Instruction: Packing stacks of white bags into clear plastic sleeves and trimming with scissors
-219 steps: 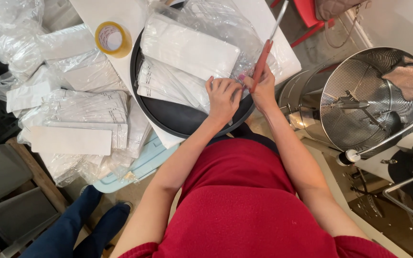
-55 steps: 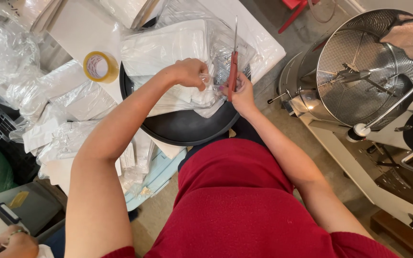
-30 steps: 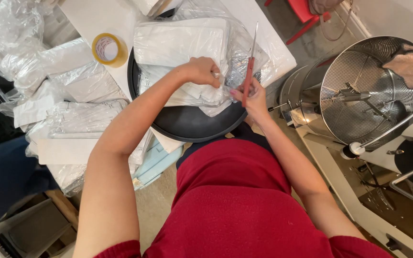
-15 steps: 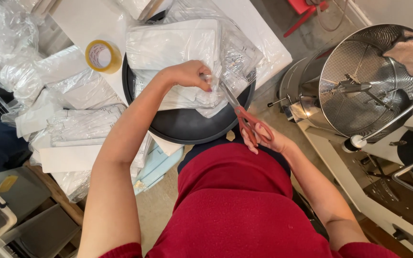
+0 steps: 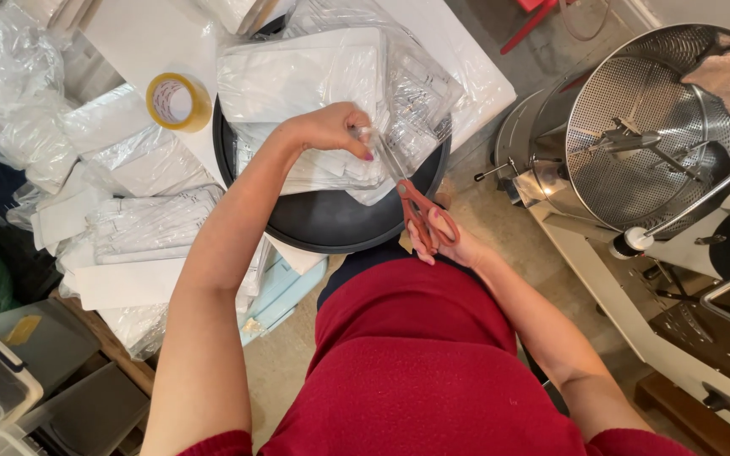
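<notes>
Against the frame half a second back, your right hand sits in much the same low position near your waist, and the red-handled scissors remain angled up toward the bundle; a second ago that hand was raised beside the bundle with the blades upright. Your left hand has stayed on the clear plastic packet, fingers pinched on its film near the blade tips; your right fingers are threaded through the scissor loops and closed about them.

The blade tips are hard to make out against the film, so it cannot be told whether they are parted or whether they touch the plastic; the packet's contents are blurred by glare.

The packet lies atop a stack of flat white bags resting in a round black tray at the white table's edge; a yellow tape roll stands left of the tray; further clear-wrapped white packs are heaped on the left; a perforated steel drum stands to the right.
</notes>
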